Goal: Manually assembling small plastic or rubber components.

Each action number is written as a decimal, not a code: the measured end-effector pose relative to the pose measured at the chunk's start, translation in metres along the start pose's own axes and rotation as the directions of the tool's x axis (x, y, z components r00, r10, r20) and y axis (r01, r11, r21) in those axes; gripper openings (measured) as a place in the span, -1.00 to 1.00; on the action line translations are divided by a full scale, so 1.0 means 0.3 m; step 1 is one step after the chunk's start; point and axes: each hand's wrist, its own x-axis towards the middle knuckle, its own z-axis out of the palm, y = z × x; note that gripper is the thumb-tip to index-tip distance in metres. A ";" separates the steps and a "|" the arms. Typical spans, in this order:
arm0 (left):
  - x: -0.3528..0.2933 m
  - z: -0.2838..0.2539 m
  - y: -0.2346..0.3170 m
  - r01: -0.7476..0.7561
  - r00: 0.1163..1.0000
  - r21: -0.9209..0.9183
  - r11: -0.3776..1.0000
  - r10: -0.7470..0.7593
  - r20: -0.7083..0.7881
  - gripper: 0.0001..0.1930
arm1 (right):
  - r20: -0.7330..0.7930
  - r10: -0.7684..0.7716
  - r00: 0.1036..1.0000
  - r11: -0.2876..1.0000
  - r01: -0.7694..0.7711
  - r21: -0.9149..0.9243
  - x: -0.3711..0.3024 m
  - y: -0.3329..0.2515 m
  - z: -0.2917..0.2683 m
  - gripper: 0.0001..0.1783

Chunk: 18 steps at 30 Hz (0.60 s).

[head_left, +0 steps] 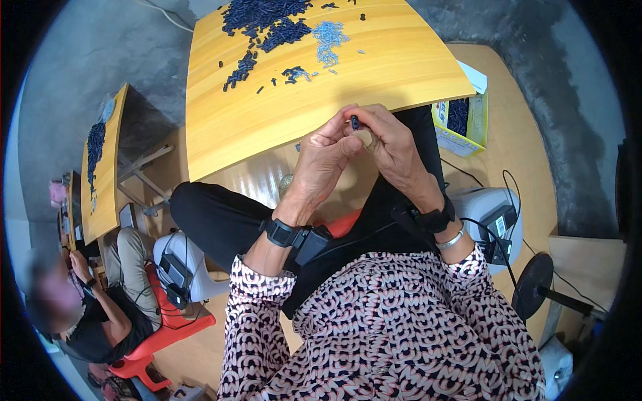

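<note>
My left hand (324, 159) and my right hand (396, 146) meet just off the near edge of the wooden table (267, 127). Pinched between their fingertips is a small dark blue cylindrical piece (355, 123), held roughly upright. A tan covering (363, 138), perhaps a finger cot, shows at my right thumb tip. Beyond my hands, a heap of dark blue small pieces (264, 15) lies on the table. Beside it are pale blue translucent small parts (329, 41), with a few loose ones nearer to me.
At the right below the table stands a yellow-and-white box (473, 134) holding dark pieces. Cables run by a grey-white stool (501, 207) beside it. On the left, a person (100, 307) sits on a red stool (174, 331) at another table (110, 167) with dark pieces.
</note>
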 end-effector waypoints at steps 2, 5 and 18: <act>-0.002 0.001 -0.001 -0.004 1.000 -0.005 1.000 0.004 -0.012 -0.45 | 0.004 -0.001 1.000 1.000 0.001 -0.018 0.001 0.000 -0.002 -0.71; -0.002 0.003 -0.003 -0.014 1.000 -0.009 1.000 0.014 -0.006 -0.46 | 0.006 -0.008 1.000 0.999 0.008 -0.035 0.003 0.002 -0.003 -0.71; -0.004 0.008 -0.015 -0.015 1.000 -0.046 0.999 0.014 -0.026 -0.46 | 0.005 -0.001 1.000 0.999 0.001 -0.051 -0.002 0.013 -0.005 -0.69</act>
